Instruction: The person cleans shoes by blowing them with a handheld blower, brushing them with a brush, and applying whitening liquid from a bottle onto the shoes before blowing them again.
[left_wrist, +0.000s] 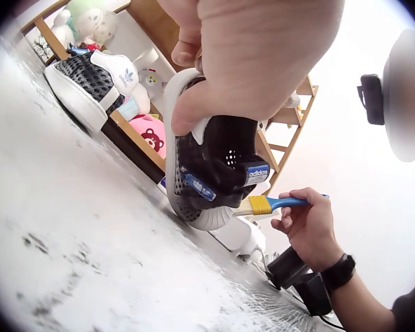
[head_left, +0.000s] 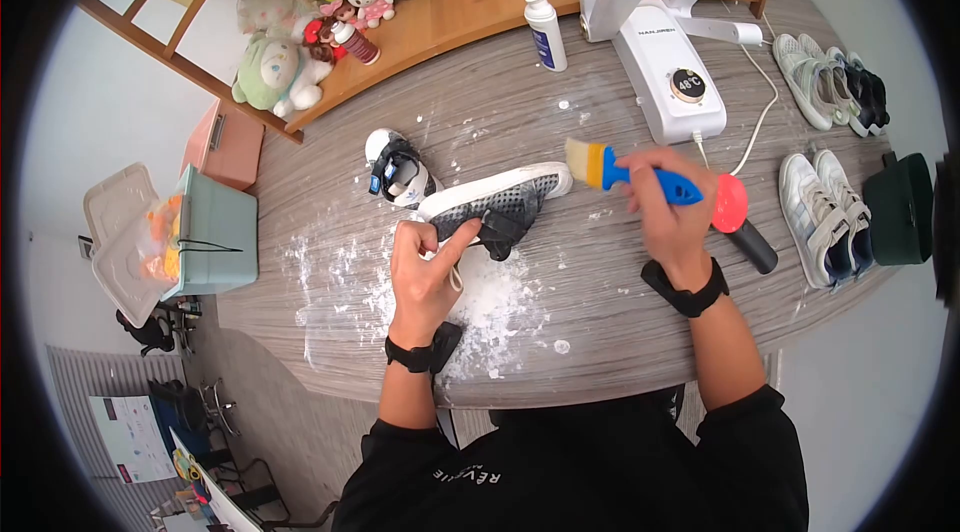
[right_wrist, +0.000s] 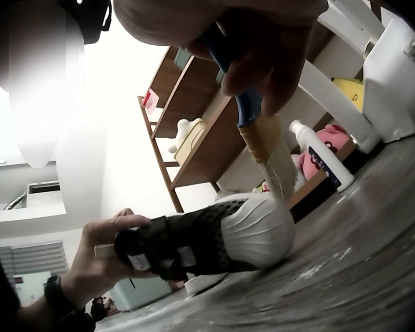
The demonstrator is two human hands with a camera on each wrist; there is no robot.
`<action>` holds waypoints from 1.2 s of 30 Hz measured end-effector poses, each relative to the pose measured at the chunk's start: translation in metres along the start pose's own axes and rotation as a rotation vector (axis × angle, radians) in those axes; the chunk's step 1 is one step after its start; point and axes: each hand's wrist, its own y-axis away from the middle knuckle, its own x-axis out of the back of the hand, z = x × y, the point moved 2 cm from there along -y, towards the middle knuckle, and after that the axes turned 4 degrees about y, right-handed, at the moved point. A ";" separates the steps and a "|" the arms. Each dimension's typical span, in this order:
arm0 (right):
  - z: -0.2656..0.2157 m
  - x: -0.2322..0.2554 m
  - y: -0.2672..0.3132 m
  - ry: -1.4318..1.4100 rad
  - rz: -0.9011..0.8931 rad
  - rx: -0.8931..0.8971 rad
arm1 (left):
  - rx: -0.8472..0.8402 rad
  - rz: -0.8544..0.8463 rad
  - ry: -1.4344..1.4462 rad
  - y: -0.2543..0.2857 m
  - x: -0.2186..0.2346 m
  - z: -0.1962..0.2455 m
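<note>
My left hand (head_left: 425, 272) grips a small black mesh shoe (head_left: 500, 212) by its heel end, tipped on its side over the table. The shoe has a white sole, a white ribbed toe cap (right_wrist: 259, 232) and black straps with blue adidas tags (left_wrist: 256, 174). In my right hand (head_left: 672, 217) is a paint brush with a blue handle (head_left: 682, 190) and pale bristles (head_left: 578, 162). Those bristles are right at the shoe's toe in all views. The matching shoe (head_left: 408, 180) stands on the table beyond my left hand. White powdery residue (head_left: 490, 317) lies beneath the held shoe.
A white shoe dryer (head_left: 665, 72) reading 48°C stands at the back right, near a white bottle (head_left: 545, 32). A red-headed tool with a black handle (head_left: 750, 237) lies beside my right hand. More shoes (head_left: 825, 217) and a dark green bin (head_left: 897, 209) line the right edge.
</note>
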 end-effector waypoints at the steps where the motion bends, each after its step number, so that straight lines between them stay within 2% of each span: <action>1: -0.003 -0.001 0.002 -0.001 -0.003 0.002 | -0.002 0.006 0.006 0.000 0.000 0.000; 3: -0.012 -0.006 0.005 0.048 -0.129 0.043 | -0.005 0.001 0.003 0.000 0.000 0.001; 5: -0.016 -0.009 0.006 0.045 -0.137 0.085 | -0.008 -0.009 0.001 0.000 -0.001 0.002; 7: -0.024 -0.012 0.009 -0.211 -0.201 -0.057 | -0.034 0.006 0.008 -0.003 0.000 0.005; 8: -0.024 -0.014 0.010 -0.212 -0.201 -0.059 | -0.033 0.004 0.007 -0.002 -0.001 0.005; 10: -0.025 -0.019 0.014 -0.329 -0.334 -0.095 | -0.024 -0.021 0.050 0.000 -0.001 0.006; 17: -0.020 -0.024 0.012 -0.536 -0.365 -0.273 | -0.012 0.009 0.127 -0.001 0.002 0.004; 20: -0.019 -0.026 0.014 -0.645 -0.389 -0.304 | -0.086 0.023 0.130 0.000 0.002 0.005; 25: -0.018 -0.032 0.017 -0.781 -0.447 -0.486 | -0.169 -0.008 0.119 -0.002 0.003 0.012; 29: -0.007 -0.022 0.006 -0.656 -0.374 -0.469 | -0.131 -0.018 0.085 -0.003 0.003 0.009; 31: -0.001 -0.012 0.001 -0.485 -0.204 -0.396 | -0.079 0.021 0.104 -0.001 0.001 0.004; 32: 0.001 -0.010 -0.001 -0.487 -0.205 -0.400 | -0.027 0.005 0.112 0.002 0.002 0.002; 34: 0.002 -0.003 -0.006 -0.361 -0.083 -0.308 | 0.033 0.021 0.102 0.002 0.002 -0.001; 36: 0.000 -0.002 -0.007 -0.273 -0.063 -0.278 | 0.110 0.043 0.107 0.001 0.000 -0.007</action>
